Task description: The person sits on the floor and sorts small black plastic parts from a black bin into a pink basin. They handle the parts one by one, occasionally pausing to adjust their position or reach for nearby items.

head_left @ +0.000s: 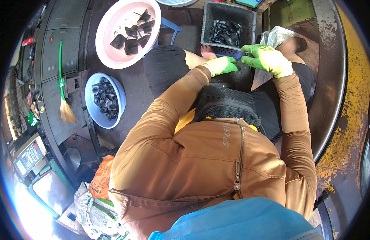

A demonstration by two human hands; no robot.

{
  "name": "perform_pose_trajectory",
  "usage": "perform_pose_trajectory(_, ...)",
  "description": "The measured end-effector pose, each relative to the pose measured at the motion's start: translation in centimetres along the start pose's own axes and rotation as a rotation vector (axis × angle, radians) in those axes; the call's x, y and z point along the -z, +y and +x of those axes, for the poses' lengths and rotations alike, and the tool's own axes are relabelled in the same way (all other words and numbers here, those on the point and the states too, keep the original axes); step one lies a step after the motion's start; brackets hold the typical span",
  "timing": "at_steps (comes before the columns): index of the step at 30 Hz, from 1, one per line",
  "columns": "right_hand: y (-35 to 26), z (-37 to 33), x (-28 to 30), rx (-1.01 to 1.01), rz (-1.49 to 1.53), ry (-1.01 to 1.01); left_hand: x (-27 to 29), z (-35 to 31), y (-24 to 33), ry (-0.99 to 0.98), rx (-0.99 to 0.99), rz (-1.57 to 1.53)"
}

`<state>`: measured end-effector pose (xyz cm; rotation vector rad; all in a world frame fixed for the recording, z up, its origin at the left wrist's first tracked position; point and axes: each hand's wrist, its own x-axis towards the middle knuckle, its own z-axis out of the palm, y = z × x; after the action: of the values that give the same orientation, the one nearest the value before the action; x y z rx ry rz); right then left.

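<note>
My left hand (223,66), in a yellow and green glove, reaches in from the left over my lap, its fingers drawn together and pointing right. Facing it is my right hand (267,60), gloved the same way, with bent fingers pointing left. The fingertips almost meet. Anything between them is dark against a dark background, and I cannot make it out. Just beyond the hands stands a black crate (205,38) with several small black moulded parts (225,33) inside. A black mesh-sided container (227,105) rests against my lap, nearer to me.
On the left, a pink basin (107,44) holds several black parts on a blue stool (172,30). A blue basin (90,98) of black pieces stands nearer. A clear plastic bag (279,35) lies by my right leg, inside a curved metal edge (337,96). A broom (66,110) hangs left.
</note>
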<state>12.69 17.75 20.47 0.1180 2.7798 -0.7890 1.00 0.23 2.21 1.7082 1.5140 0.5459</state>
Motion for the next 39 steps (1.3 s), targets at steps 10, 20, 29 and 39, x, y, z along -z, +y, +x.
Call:
perform_pose_trajectory(10,0.2,0.28,-0.18,-0.006,0.011,-0.018,-0.01,-0.21,-0.03,-0.008,0.02,-0.034)
perform_pose_trajectory(20,-0.11,0.05,0.24,-0.024,0.038,-0.025,-0.1,-0.1,0.0,-0.014,0.03,-0.056)
perform_pose_trajectory(29,-0.21,-0.07,0.3,-0.019,0.032,-0.02,-0.06,-0.1,0.04,-0.018,0.042,-0.06)
perform_pose_trajectory(39,-0.18,-0.13,0.22,-0.028,0.015,-0.013,0.02,-0.21,0.0,-0.024,0.054,-0.071)
